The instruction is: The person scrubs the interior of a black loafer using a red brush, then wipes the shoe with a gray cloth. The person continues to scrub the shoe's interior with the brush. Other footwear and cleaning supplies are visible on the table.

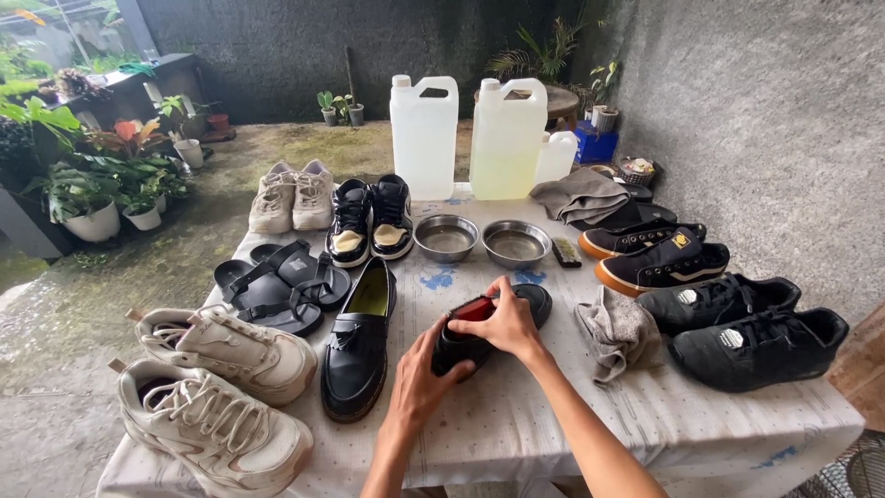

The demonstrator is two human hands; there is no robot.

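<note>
From where I watch, the black loafer (489,325) lies on its side near the front middle of the tabletop (516,415), just in front of the two steel bowls (480,240), and both hands are on it. My left hand (426,378) cups the heel end from below, its grip closed around the shoe with the thumb pressed on the upper, which I take as bracing so the shoe cannot roll. My right hand (505,323) comes over the top with fingers curled on the opening, where a red lining shows; its grip is closed on the shoe as well, though I cannot tell whether anything small sits under the fingers. The loafer's mate (358,343) stands upright just left of it, sole down. Relative to the held loafer, black sandals (281,284) and white sneakers (217,392) sit further left, a grey rag (616,330) lies just to its right within reach, and black sneakers (737,327) lie beyond the rag. Behind the bowls stand two large plastic jugs (466,138), and a small brush (565,252) lies beside the right bowl, near enough to pick up.
</note>
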